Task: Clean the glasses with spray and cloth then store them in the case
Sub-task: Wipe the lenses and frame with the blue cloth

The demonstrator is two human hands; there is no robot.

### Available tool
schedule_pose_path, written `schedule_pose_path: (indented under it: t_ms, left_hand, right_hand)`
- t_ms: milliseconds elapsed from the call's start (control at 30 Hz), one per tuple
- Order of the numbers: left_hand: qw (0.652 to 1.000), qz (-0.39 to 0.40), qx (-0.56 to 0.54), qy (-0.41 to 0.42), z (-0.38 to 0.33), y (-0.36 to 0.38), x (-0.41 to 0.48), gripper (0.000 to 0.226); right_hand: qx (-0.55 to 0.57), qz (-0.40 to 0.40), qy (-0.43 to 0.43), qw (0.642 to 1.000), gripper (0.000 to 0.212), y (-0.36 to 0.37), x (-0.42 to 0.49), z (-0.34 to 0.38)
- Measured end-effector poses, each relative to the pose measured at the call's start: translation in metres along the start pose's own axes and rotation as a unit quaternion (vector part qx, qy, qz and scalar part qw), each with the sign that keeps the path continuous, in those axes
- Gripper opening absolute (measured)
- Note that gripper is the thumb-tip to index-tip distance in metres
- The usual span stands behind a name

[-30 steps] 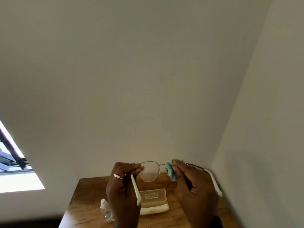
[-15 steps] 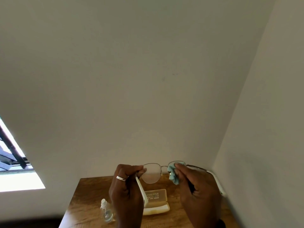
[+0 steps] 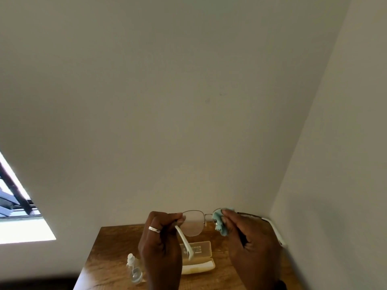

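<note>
Midair: left hand [image 3: 161, 243] pinches glasses [image 3: 192, 225], right hand [image 3: 251, 241] cloth [image 3: 218, 223].

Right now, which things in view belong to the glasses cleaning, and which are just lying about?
Job: thin metal-rimmed glasses, crumpled teal cloth, clear plastic spray bottle, open cream hard case.
Just there: brown wooden table, bright window, silver ring.

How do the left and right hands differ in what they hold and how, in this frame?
The left hand pinches the glasses bare-fingered at the frame corner; the right hand pinches a teal cloth over the other lens. The left hand wears a ring; none shows on the right hand. Both are raised above the wooden table.
</note>
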State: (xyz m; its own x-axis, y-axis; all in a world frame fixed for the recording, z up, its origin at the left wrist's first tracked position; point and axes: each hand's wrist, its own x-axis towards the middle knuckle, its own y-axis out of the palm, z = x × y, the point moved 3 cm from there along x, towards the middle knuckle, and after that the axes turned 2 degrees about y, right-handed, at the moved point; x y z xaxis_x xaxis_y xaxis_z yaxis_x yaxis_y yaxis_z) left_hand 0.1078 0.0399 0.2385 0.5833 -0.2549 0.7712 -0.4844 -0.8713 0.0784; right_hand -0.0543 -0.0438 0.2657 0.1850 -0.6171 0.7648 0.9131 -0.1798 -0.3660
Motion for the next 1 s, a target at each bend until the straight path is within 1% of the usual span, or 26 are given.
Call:
schedule_pose_path:
  t_ms: [100, 133, 200, 300, 367, 433, 467, 500, 533, 567, 600, 667, 700, 733, 767, 800, 833, 867, 933, 1000]
  left_hand:
    - [0.999, 0.008, 0.033, 0.006, 0.005, -0.003, -0.001, 0.039]
    - [0.999, 0.007, 0.042, 0.005, 0.008, -0.005, -0.002, 0.039]
    - [0.999, 0.004, 0.052, 0.006, 0.014, -0.006, -0.005, 0.04]
    - [0.999, -0.001, 0.051, 0.001, 0.017, -0.006, -0.008, 0.036]
    - [0.998, 0.002, 0.062, -0.007, 0.017, -0.004, -0.007, 0.029]
    - [0.997, 0.006, 0.069, -0.028, 0.016, -0.001, -0.006, 0.016]
    - [0.997, 0.008, 0.07, -0.039, 0.014, 0.0, -0.005, 0.011]
    - [0.996, 0.013, 0.076, -0.046, 0.012, 0.002, -0.003, 0.01]
    - [0.995, 0.022, 0.085, -0.048, 0.009, 0.004, -0.003, 0.012]
    - [0.993, 0.036, 0.098, -0.049, 0.006, 0.006, -0.003, 0.015]
    - [0.991, 0.052, 0.111, -0.053, 0.004, 0.008, -0.004, 0.017]
    - [0.985, 0.088, 0.131, -0.065, 0.001, 0.014, -0.007, 0.016]
    - [0.983, 0.105, 0.138, -0.067, 0.0, 0.016, -0.01, 0.015]
    - [0.98, 0.12, 0.143, -0.066, -0.001, 0.019, -0.012, 0.015]
    - [0.979, 0.132, 0.143, -0.063, -0.002, 0.021, -0.014, 0.017]
    - [0.978, 0.144, 0.143, -0.057, -0.004, 0.022, -0.016, 0.018]
    - [0.976, 0.154, 0.145, -0.049, -0.005, 0.024, -0.017, 0.019]
    - [0.974, 0.163, 0.15, -0.044, -0.007, 0.025, -0.018, 0.022]
    - [0.969, 0.183, 0.161, -0.037, -0.008, 0.026, -0.018, 0.026]
    - [0.962, 0.202, 0.18, -0.029, -0.008, 0.025, -0.017, 0.03]
  right_hand:
    - [0.035, 0.052, 0.006, 0.998, 0.027, 0.0, -0.003, -0.002]
    - [0.029, 0.052, 0.004, 0.998, 0.026, -0.002, -0.005, -0.004]
    - [-0.004, 0.038, 0.003, 0.999, 0.026, -0.006, -0.009, -0.008]
    - [-0.031, 0.014, 0.035, 0.999, 0.029, -0.009, -0.013, -0.013]
    - [-0.009, -0.002, 0.05, 0.999, 0.029, -0.012, -0.013, -0.011]
    - [0.068, -0.027, 0.071, 0.995, 0.023, -0.013, -0.012, -0.006]
    - [0.132, -0.04, 0.103, 0.985, 0.013, -0.013, -0.013, -0.004]
    - [0.201, -0.044, 0.152, 0.967, 0.009, -0.009, -0.017, -0.003]
    - [0.267, -0.039, 0.222, 0.937, 0.017, -0.003, -0.02, -0.001]
    - [0.322, -0.021, 0.28, 0.904, 0.017, 0.005, -0.027, -0.004]
    - [0.356, -0.005, 0.329, 0.875, 0.007, 0.013, -0.031, -0.005]
    - [0.374, 0.013, 0.357, 0.856, 0.047, 0.026, -0.034, -0.006]
    - [0.368, 0.011, 0.348, 0.862, 0.051, 0.03, -0.034, -0.005]
    - [0.356, -0.001, 0.343, 0.869, 0.041, 0.032, -0.03, -0.003]
    - [0.35, 0.003, 0.336, 0.874, 0.024, 0.034, -0.027, -0.001]
    - [0.338, 0.004, 0.336, 0.879, 0.014, 0.035, -0.024, 0.001]
    - [0.317, 0.002, 0.332, 0.888, 0.011, 0.037, -0.023, 0.0]
    - [0.297, 0.007, 0.326, 0.898, 0.009, 0.038, -0.022, 0.001]
    - [0.256, 0.029, 0.315, 0.913, 0.018, 0.039, -0.023, 0.003]
    - [0.201, 0.059, 0.274, 0.939, 0.023, 0.038, -0.024, 0.005]
